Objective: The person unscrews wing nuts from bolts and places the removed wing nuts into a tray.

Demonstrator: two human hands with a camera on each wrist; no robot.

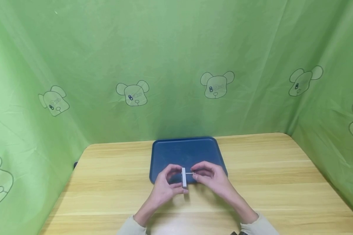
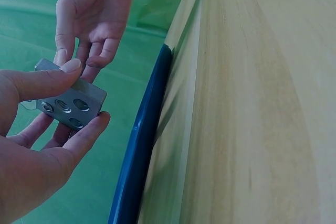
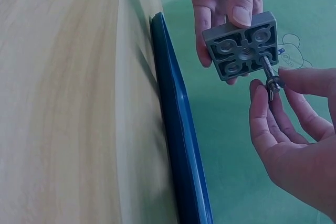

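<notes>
My left hand [image 1: 164, 187] holds a square grey metal plate [image 1: 184, 179] upright by its edges, thumb on one side and fingers on the other. In the left wrist view the plate's smooth face [image 2: 93, 96] shows several round holes. The right wrist view shows its other face [image 3: 243, 51], recessed, with holes at the corners and centre. A threaded bolt [image 3: 268, 67] sticks out of one corner hole. Near the bolt's free end, my right hand [image 1: 214, 178] pinches a small nut [image 3: 273, 83] with thumb and fingers. A washer may sit with the nut; I cannot tell.
Beneath and behind the hands, a dark blue tray [image 1: 182, 150] lies on the wood-grain table [image 1: 111, 182]. Green curtains [image 1: 176, 49] with printed bear heads stand behind the table and along both sides.
</notes>
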